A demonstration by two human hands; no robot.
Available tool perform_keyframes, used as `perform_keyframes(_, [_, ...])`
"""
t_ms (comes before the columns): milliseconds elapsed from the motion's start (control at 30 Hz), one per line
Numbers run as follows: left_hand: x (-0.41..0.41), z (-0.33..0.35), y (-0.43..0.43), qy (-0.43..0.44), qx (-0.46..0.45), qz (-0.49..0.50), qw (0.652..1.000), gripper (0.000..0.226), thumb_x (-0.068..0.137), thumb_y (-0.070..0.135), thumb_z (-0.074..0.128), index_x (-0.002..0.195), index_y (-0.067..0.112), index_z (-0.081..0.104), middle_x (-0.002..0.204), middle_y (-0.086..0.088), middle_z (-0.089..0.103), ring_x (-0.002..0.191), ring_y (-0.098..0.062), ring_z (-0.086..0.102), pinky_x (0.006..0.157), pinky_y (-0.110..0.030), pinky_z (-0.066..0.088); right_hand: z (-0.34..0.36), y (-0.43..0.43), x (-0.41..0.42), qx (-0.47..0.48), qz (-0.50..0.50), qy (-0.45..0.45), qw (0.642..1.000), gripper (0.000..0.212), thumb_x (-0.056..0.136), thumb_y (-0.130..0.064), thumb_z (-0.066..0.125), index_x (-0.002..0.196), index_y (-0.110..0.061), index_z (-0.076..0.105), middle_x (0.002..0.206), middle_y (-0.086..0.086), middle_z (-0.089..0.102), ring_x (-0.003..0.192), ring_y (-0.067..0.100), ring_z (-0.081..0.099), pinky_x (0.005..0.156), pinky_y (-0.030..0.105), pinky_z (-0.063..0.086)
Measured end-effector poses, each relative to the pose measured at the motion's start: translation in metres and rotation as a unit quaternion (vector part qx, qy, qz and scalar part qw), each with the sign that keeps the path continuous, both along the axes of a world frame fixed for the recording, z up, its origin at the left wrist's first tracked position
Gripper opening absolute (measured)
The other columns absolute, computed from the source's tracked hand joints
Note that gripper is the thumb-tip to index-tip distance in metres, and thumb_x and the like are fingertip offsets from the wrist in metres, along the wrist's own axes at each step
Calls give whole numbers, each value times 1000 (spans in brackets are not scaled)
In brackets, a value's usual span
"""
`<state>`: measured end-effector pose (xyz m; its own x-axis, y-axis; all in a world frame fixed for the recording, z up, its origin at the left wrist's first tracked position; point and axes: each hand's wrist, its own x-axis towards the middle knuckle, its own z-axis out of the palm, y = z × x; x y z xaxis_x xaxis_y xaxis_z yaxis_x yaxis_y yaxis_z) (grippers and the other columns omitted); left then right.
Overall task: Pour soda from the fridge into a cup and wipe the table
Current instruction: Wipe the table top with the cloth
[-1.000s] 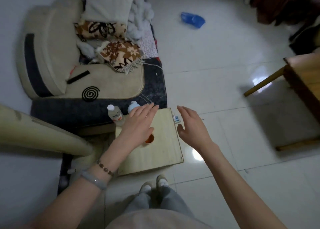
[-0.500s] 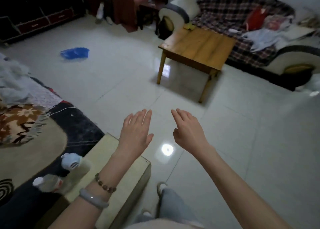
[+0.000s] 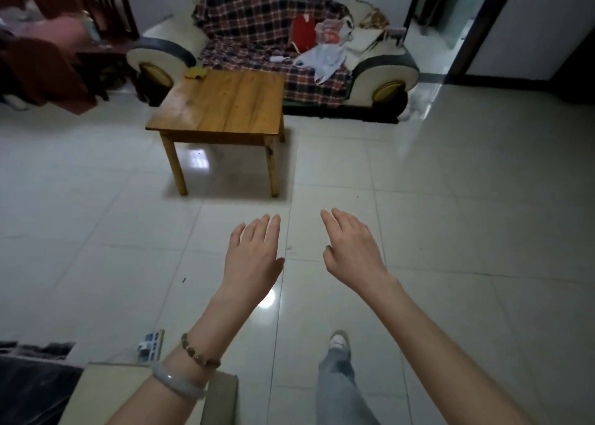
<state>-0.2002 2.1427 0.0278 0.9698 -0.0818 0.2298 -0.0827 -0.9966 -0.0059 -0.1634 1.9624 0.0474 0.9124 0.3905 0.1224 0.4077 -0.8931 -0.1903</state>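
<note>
My left hand (image 3: 252, 257) and right hand (image 3: 352, 250) hover spread and empty over the floor (image 3: 450, 199). The table (image 3: 222, 102) stands ahead; no fridge, soda or cup shows. I'd walk with both hands free and scan for the fridge.

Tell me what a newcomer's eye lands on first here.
Two bare hands, left hand and right hand, reach forward open and empty over the tiled floor. Beyond them stands a low wooden table, a yellow cloth at its far left corner, before a sofa draped in a plaid blanket.
</note>
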Motion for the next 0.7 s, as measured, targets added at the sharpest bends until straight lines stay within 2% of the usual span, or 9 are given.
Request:
perform_keyframes(133, [69,-1,-39,-1,-2,-23,1000,85,50,34,89,123,4,57,117,-11,65,105,-27,63,91,-42,48,-3,-41,59,12,-33,-5,999,65,76,-4,56,139,-2,37,139,22,43,130,35,40,105,43,33])
perform_keyframes(300, [158,0,-92,-16,-7,-39,999,85,52,36,88,124,4,56,116,-10,64,104,-26,63,89,-40,49,1,-92,142,1,-30,2,1000,66,84,-9,49,145,-7,23,148,16,31,137,29,28,111,38,24])
perform_keyframes(433, [220,5,-126,-29,-21,-31,999,85,52,36,88,124,4,56,117,-9,65,105,-25,64,91,-41,48,7,-127,206,2,-25,-9,1000,65,83,-8,50,144,-6,27,146,17,34,136,29,31,110,39,26])
perform_keyframes(700, [318,7,-154,-36,-14,-22,999,85,50,34,89,122,3,57,115,-10,65,103,-26,64,90,-42,49,7,-149,310,3,-9,-10,1000,66,83,-8,49,144,-7,26,146,18,34,136,31,30,111,39,24])
